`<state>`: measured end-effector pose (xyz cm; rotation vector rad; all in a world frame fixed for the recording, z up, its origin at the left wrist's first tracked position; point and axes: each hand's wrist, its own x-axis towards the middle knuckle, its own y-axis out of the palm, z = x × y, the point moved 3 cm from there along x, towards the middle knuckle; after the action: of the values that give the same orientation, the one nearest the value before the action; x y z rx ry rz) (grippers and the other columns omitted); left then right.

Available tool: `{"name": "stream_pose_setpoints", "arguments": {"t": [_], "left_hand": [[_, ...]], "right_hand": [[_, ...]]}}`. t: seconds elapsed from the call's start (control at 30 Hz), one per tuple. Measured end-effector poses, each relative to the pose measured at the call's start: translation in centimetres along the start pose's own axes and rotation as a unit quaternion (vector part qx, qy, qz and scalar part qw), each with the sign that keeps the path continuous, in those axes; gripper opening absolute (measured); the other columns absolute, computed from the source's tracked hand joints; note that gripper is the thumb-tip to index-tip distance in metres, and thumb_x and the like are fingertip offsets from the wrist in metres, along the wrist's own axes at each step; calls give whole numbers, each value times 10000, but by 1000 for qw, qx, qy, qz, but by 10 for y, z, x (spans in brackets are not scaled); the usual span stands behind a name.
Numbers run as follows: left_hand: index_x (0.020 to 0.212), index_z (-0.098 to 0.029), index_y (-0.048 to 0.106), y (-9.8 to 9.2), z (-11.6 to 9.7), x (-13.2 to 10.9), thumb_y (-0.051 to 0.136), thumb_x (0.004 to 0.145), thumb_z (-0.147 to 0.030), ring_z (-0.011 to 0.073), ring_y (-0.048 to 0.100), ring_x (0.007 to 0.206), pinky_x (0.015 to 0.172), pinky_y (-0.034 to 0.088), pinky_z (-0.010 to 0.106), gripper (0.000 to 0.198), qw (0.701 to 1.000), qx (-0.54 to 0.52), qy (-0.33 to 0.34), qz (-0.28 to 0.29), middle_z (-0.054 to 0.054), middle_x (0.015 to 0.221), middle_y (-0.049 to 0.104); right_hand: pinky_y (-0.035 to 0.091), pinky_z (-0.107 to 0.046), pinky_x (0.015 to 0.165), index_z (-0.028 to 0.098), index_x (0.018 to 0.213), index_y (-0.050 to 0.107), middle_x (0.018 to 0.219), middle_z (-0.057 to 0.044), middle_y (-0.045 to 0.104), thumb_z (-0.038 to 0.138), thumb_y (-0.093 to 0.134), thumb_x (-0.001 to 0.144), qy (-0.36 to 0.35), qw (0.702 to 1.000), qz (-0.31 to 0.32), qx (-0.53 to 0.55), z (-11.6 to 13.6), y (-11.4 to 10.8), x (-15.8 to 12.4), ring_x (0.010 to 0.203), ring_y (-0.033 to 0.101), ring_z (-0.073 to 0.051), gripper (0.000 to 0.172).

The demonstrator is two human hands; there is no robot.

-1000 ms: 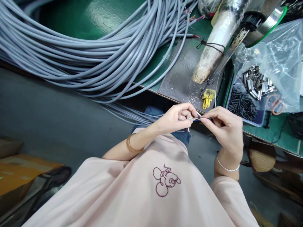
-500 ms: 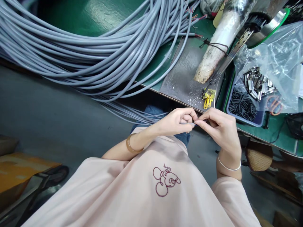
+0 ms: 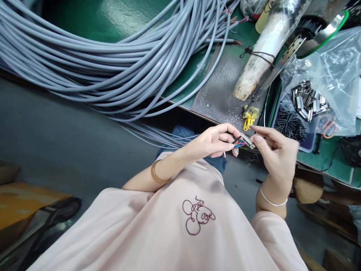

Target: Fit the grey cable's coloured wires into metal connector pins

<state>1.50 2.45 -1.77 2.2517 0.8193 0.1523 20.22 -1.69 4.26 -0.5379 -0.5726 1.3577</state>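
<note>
My left hand (image 3: pixel 210 143) is closed around the end of a wired cable. Several thin coloured wires (image 3: pixel 239 143) fan out past its fingertips and run into a metal multi-pin connector (image 3: pixel 247 140). A short black sleeve (image 3: pixel 237 139) shows at the left thumb and forefinger. At the connector's other end is my right hand (image 3: pixel 278 154), its forefinger raised and apart from the thumb. The thumb tip lies close to the connector; whether it touches cannot be made out. Part of the cable is hidden inside the left hand.
A large coil of grey cable (image 3: pixel 126 64) covers the bench's left side. Ahead are a dark work mat (image 3: pixel 211 90), a yellow clip (image 3: pixel 248 122) and a wrapped white tube (image 3: pixel 259 60). Rightward stands a blue bin (image 3: pixel 308 145) with black sleeves (image 3: pixel 289 124) and metal connectors (image 3: pixel 306 99).
My right hand has moved right, and its thumb and forefinger have parted from their pinch at the left fingertips. The connector and coloured wires now show between the hands.
</note>
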Motion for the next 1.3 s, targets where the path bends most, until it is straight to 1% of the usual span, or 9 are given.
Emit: {"name": "stream_pose_setpoints", "arguments": {"t": [0.1,0.23,0.43,0.6,0.7,0.87,1.0,1.13,1.3], "left_hand": [[964,-160,623,1,0,1,738,872,-407,19,428,460,416,299,189,288,1000,9,17,-16,47,819,725],[888,-142,736,2,-4,-2,795,829,-385,37,478,496,452,382,205,257,996,64,46,-48,71,871,760],[884,-187,815,4,-13,-10,754,864,-231,182,739,900,857,595,306,78,939,264,211,-61,84,963,801],[925,-199,813,9,-11,-11,628,934,-180,164,741,892,813,593,280,186,857,407,288,-127,76,982,805],[906,-162,805,6,-11,-6,678,906,-214,160,732,841,735,583,256,138,877,368,255,-175,90,957,804],[828,-114,735,-5,-9,1,744,850,-284,52,555,528,492,440,171,172,937,230,156,-213,58,770,755],[803,-122,670,-10,-8,3,787,814,-298,15,463,441,421,367,146,211,958,153,135,-201,5,672,676],[806,-125,688,-12,-11,5,833,774,-304,28,512,458,431,409,148,233,964,134,123,-193,4,676,672],[770,-124,725,-12,-14,9,825,778,-337,33,505,454,422,410,160,235,958,152,133,-202,16,662,681]], "right_hand": [[582,-260,590,269,1115,771,834,-19,783,419,727,891,39,992,90,85,-4,9,0,650,711,-149,272],[638,-291,628,291,1087,784,871,-14,797,418,749,873,67,981,71,165,-9,13,1,653,725,-154,251],[637,-326,611,258,999,809,807,-26,785,460,759,850,110,958,94,247,-10,24,2,637,714,-170,256],[593,-313,619,307,1018,804,878,-15,789,406,719,887,45,990,-14,132,1,26,0,659,694,-154,184],[459,-292,502,314,977,805,720,-1,720,456,676,897,-25,989,-140,30,4,15,-1,540,589,-131,209],[196,-256,343,309,917,728,534,32,472,474,592,910,-141,917,-353,118,5,-9,-6,338,338,-82,214],[519,-266,415,287,1105,640,906,0,717,299,683,908,-85,952,-274,106,5,-1,-11,634,733,-178,202],[662,-314,721,210,943,669,892,-16,779,232,719,895,-83,977,-191,35,3,18,-13,806,782,-183,74],[644,-298,695,220,859,662,997,-31,776,185,737,865,-106,983,-142,52,-3,35,-4,886,767,-180,83]]}}
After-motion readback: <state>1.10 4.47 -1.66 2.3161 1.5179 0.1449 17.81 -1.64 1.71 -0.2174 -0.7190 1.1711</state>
